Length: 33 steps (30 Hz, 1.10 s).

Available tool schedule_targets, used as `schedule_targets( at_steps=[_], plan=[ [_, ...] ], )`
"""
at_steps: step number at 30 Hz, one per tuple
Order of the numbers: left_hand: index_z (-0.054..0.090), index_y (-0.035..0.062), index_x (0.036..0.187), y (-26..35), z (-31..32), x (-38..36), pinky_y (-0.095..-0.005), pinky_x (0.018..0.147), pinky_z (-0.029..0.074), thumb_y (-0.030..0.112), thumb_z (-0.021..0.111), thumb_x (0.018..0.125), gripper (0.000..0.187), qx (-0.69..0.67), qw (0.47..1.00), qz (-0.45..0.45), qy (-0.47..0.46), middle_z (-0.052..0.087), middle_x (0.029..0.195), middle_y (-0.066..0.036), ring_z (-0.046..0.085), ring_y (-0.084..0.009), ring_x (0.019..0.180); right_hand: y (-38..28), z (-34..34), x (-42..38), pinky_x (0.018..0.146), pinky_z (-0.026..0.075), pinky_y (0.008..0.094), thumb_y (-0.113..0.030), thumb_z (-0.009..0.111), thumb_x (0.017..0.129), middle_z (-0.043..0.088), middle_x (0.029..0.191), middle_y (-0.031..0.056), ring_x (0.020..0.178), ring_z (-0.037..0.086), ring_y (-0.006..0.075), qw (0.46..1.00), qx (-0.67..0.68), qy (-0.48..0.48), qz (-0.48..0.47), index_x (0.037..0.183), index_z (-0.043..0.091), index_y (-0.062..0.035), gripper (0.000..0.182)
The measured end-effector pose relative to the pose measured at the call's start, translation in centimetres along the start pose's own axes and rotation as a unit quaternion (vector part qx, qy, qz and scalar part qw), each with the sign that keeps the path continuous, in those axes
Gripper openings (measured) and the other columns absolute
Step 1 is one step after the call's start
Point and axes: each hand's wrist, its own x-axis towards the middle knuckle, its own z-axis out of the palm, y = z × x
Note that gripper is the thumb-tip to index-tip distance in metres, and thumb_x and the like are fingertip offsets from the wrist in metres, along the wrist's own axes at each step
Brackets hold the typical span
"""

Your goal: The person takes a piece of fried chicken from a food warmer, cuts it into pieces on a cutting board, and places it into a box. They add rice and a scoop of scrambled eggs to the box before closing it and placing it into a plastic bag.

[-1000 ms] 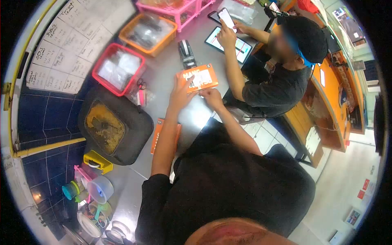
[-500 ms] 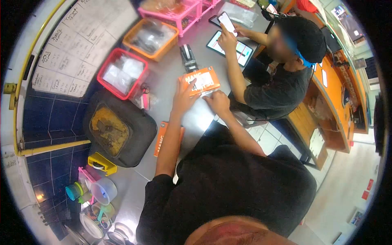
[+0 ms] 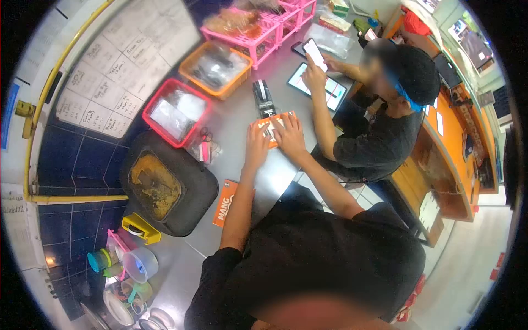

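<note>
An orange box with white print (image 3: 271, 127) lies on the metal table (image 3: 231, 159), just below a black device (image 3: 264, 99). My left hand (image 3: 257, 144) rests at the box's left side, and my right hand (image 3: 290, 136) lies over its right part with fingers spread. Both hands hide much of the box. Another orange box (image 3: 224, 204) lies partly under my left forearm.
A co-worker (image 3: 379, 132) at the right holds a phone (image 3: 315, 54) near a tablet (image 3: 324, 88). A red basket (image 3: 177, 113), an orange basket (image 3: 215, 69), pink baskets (image 3: 264, 36), a dark lidded case (image 3: 170, 184) and a yellow tape dispenser (image 3: 141, 228) stand around.
My right hand has moved from the box's lower edge onto its top, fingers now spread. My left hand has slid from the top to the left side. The whole view has shifted slightly.
</note>
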Motion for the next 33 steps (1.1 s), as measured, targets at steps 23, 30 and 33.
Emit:
schedule_targets(
  at_steps=[23, 30, 33],
  plan=[
    [0.055, 0.0134, 0.138, 4.0, -6.1, -10.0, -0.0708, 0.115, 0.020, 0.026, 0.055, 0.099, 0.041, 0.199, 0.977, -0.051, -0.060, 0.042, 0.155, -0.015, 0.032, -0.0418, 0.147, -0.4, -3.4, -1.0, 0.089, 0.042, 0.0568, -0.057, 0.065, 0.086, 0.062, 0.111, 0.0130, 0.107, 0.055, 0.0392, 0.950, 0.121, -0.288, -0.010, 0.119, 0.069, -0.0220, 0.048],
    [0.043, 0.0075, 0.147, 8.1, -13.0, -21.6, -0.0669, 0.118, 0.014, 0.059, 0.073, 0.081, 0.089, 0.270, 0.906, -0.323, 0.047, 0.040, 0.149, -0.022, 0.028, -0.0455, 0.145, -3.3, -6.7, -0.8, 0.108, 0.031, 0.0685, -0.058, 0.080, 0.069, 0.053, 0.140, 0.0181, 0.131, 0.048, 0.0406, 0.933, 0.111, -0.324, -0.109, 0.153, 0.042, -0.0208, 0.100],
    [0.041, 0.0036, 0.148, 8.3, -13.9, -24.5, -0.0618, 0.114, 0.025, 0.059, 0.078, 0.077, 0.097, 0.217, 0.899, -0.379, 0.045, 0.045, 0.141, -0.022, 0.035, -0.0436, 0.137, -3.6, -6.9, -0.3, 0.112, 0.024, 0.0706, -0.059, 0.085, 0.059, 0.048, 0.145, 0.0219, 0.138, 0.042, 0.0425, 0.894, 0.094, -0.430, -0.084, 0.162, 0.020, -0.0257, 0.127]
  ],
)
